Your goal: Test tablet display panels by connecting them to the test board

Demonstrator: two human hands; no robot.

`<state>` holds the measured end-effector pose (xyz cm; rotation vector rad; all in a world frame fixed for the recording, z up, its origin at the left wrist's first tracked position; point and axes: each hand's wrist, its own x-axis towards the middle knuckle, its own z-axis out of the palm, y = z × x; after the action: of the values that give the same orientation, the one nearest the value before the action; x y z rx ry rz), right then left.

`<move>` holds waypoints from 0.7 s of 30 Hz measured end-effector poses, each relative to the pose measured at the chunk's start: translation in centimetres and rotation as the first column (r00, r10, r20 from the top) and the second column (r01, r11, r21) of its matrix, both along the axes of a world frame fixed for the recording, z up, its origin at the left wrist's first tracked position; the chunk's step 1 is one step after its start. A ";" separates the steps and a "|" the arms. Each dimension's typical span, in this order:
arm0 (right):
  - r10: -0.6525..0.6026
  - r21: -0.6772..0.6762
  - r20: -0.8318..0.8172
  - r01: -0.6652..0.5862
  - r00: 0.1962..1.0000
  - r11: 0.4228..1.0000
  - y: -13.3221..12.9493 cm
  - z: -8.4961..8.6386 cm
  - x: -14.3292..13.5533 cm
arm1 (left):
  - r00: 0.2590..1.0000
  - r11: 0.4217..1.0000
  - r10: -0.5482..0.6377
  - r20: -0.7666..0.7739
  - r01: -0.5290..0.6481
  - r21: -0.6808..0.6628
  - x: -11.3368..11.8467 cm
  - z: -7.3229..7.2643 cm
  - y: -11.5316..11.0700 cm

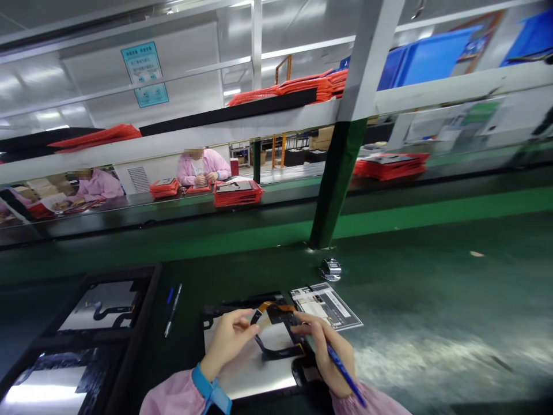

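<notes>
A flat silver panel [246, 374] with a black edge lies on the dark green bench below my hands. An orange and black flex cable [264, 311] arches up from it. My left hand [228, 340] pinches the cable's left side between thumb and fingers, a blue band round the wrist. My right hand [326, 349] has its fingertips at the cable's orange right end, over the panel's upper right edge. A blue pen-like tool [345, 374] rests in that hand, pointing back towards the wrist.
Right of the panel lies a printed card [330, 305], with a shiny metal object [330, 269] behind it. A black tray [144, 311] of panels is at left, beside a pen [173, 311]. A post [337, 184] rises ahead. Beyond are red stacks [237, 194] and people in pink [203, 167].
</notes>
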<state>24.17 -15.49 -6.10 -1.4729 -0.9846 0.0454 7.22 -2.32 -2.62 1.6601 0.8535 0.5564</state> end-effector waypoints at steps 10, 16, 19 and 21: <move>0.655 -0.562 0.571 -0.346 0.495 0.752 2.7 3.3 2.3 | 0.991 0.991 -0.068 -0.118 0.081 0.108 2.2 0.1 -2.7; 0.720 -0.608 0.524 -0.392 0.455 0.690 2.2 3.1 2.7 | 0.991 0.991 -0.121 -0.061 0.124 0.057 2.0 -0.5 -3.3; 0.773 -0.645 0.494 -0.428 0.399 0.633 2.5 2.9 3.5 | 0.989 0.989 -0.140 -0.042 0.142 0.047 1.9 -0.5 -3.4; 0.800 -0.663 0.481 -0.449 0.359 0.599 2.8 2.7 3.9 | 0.988 0.987 -0.154 -0.028 0.155 0.030 1.7 -0.5 -3.4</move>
<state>28.12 -12.73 -3.36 -1.3768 -2.3975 0.2649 8.96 -5.73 -3.07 1.7489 0.7296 0.4446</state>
